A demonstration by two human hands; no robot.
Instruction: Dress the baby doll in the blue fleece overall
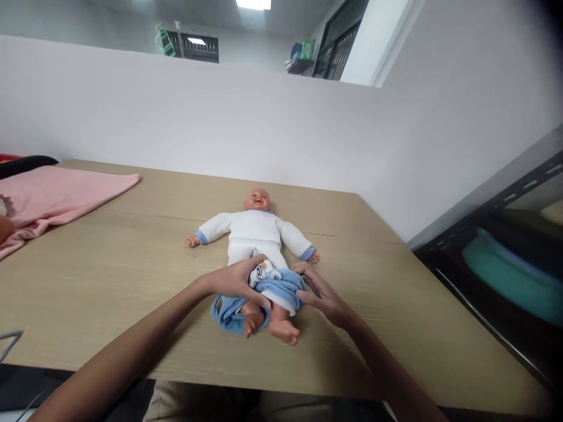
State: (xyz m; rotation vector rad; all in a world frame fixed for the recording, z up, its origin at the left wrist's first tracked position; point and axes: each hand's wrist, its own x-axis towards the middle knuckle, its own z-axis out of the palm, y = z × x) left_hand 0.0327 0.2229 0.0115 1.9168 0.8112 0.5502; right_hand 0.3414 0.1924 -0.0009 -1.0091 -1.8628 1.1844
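A baby doll (259, 228) lies on its back on the table, head away from me, in a white top and white bottoms with blue cuffs at the wrists. A blue garment (284, 286) with a white lining and a cartoon figure is bunched around its lower legs, and the bare feet stick out below. My left hand (241, 280) grips the garment beside the cartoon figure, thumb near the doll's shin. My right hand (323, 296) pinches the garment's edge at the other leg. More of the blue cloth lies under the feet on the left.
The wooden table (132, 281) meets a white partition (197, 117) at the back. A pink cloth (65, 190) lies at the far left. A dark rack (492, 281) with a teal item (505, 275) stands beyond the right edge. A grey wire or handle (11, 340) shows at the lower left.
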